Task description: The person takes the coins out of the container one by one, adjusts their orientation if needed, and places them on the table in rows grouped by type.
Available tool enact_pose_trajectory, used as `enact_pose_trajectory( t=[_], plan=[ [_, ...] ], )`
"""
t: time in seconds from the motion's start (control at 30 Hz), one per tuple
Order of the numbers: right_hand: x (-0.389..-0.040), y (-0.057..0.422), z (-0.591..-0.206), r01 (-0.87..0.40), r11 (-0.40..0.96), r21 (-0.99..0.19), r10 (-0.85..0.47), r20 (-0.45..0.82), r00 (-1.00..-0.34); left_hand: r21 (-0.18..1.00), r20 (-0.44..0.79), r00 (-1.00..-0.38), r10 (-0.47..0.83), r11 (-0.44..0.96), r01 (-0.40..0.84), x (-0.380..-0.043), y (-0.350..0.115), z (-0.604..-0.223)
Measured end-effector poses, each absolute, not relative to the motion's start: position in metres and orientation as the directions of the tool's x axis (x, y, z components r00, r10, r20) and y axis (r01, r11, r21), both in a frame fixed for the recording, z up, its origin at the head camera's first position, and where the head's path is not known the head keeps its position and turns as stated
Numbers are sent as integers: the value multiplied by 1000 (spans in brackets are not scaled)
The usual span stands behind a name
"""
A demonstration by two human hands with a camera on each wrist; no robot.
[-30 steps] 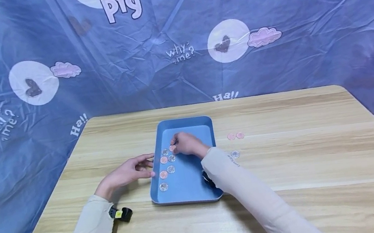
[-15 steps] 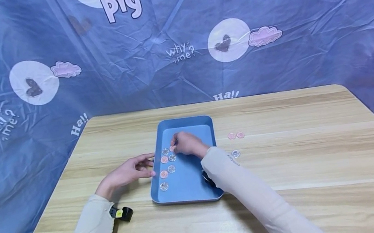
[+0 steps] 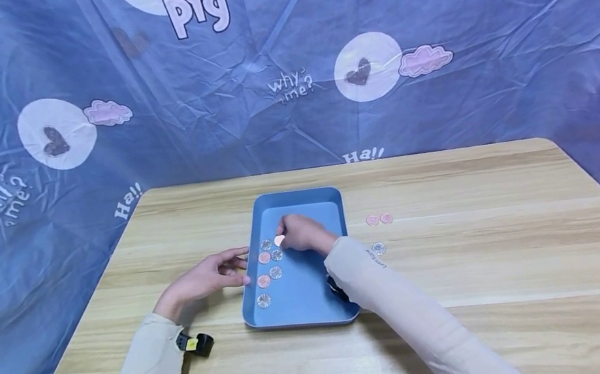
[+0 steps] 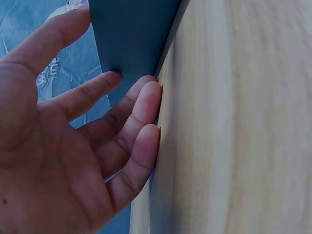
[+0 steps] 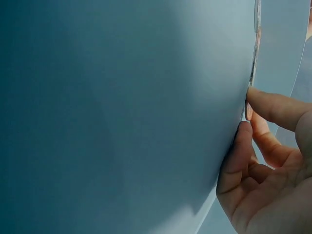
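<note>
A blue tray (image 3: 318,296) holds silver and copper-coloured coins in two short columns along its left side. Reaching into it, my right hand (image 3: 304,232) pinches a copper coin (image 3: 280,240) by thumb and fingers, beside a silver coin (image 3: 265,244). In the right wrist view that copper coin (image 5: 249,110) stands at the thumb tip, close over the tray floor (image 5: 146,107). My left hand (image 3: 210,275) touches the tray's left wall from outside, its fingers spread and loosely bent. The left wrist view has its fingertips against the tray wall (image 4: 134,34) and low beside the wooden table.
Two copper coins (image 3: 379,219) lie side by side on the wooden table (image 3: 492,234), right of the tray. Nearer, a silver coin (image 3: 378,248) lies close to the right sleeve (image 3: 409,307). A printed blue cloth (image 3: 290,129) hangs behind the table.
The copper coin in my right fingers now catches the light and looks brighter, with a slight shift in its angle. Both hands and the tray stay nearly where they were.
</note>
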State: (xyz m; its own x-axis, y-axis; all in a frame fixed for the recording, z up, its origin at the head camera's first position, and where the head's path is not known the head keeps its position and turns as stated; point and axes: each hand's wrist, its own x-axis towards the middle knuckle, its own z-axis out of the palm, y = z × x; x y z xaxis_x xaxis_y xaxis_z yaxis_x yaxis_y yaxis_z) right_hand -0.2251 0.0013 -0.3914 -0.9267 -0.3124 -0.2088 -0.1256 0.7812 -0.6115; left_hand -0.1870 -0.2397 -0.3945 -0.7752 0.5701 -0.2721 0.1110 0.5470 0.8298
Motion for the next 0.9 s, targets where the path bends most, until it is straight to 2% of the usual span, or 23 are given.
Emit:
enact_pose_trajectory(
  t=[0.5,0.67,0.9],
  plan=[
    [-223,5,-389,-88,740,-667,-279,-185,-942,828,-278,-774,569,550,107,-186,-239,-393],
    [-224,6,-389,-55,657,-752,-300,-193,-934,830,-280,-773,568,548,102,-186,-239,-393],
    [-226,6,-379,23,462,-886,-305,-183,-935,839,-274,-770,575,535,101,-186,-239,-394]
  ],
)
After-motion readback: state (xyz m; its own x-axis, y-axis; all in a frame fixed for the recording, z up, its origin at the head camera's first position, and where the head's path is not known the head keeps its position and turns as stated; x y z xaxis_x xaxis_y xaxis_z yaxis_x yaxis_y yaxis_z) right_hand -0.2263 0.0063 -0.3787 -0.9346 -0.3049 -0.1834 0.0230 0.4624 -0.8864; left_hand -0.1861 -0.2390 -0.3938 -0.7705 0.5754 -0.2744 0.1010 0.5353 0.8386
